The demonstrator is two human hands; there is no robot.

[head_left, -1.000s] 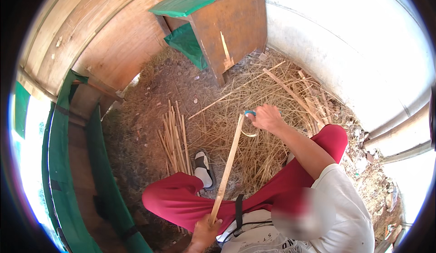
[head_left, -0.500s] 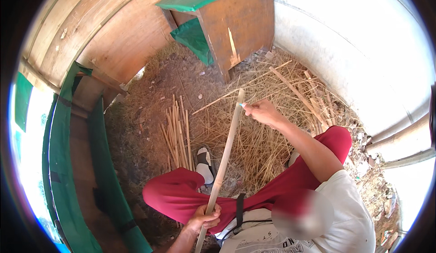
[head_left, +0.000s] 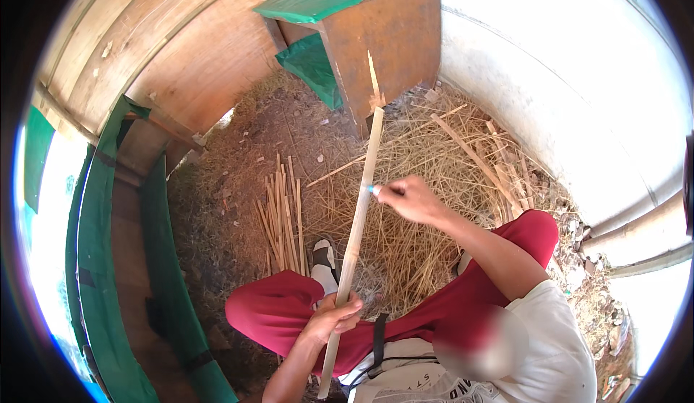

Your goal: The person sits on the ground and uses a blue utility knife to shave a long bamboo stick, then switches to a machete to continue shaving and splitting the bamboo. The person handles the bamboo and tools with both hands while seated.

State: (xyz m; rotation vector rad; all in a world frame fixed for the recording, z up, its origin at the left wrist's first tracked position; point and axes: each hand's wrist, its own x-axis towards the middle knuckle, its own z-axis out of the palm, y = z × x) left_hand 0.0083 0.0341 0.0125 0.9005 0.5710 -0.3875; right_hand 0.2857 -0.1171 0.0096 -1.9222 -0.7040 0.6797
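Note:
A long, pale bamboo slat (head_left: 359, 208) slants up and away from my lap. My left hand (head_left: 334, 319) is wrapped round its lower part, above the red trousers, and the slat's near end sticks out below the fist. My right hand (head_left: 412, 199) is closed in a pinch about midway up the slat, at its right side. From those fingers shows a small blue-green tip (head_left: 371, 189), at or very near the slat's edge; the rest of that thing is hidden in the hand.
A bundle of thin bamboo sticks (head_left: 282, 211) lies on the ground beyond my left knee. Loose straw shavings (head_left: 405, 258) spread between my legs, with longer slats (head_left: 477, 159) at the right. A wooden cabinet (head_left: 390, 49) with green covering stands ahead; a green-edged trough (head_left: 108, 273) runs along the left.
The slat and my left hand have shifted up and away from me. My right hand has come down along the slat, from near its far end to about midway.

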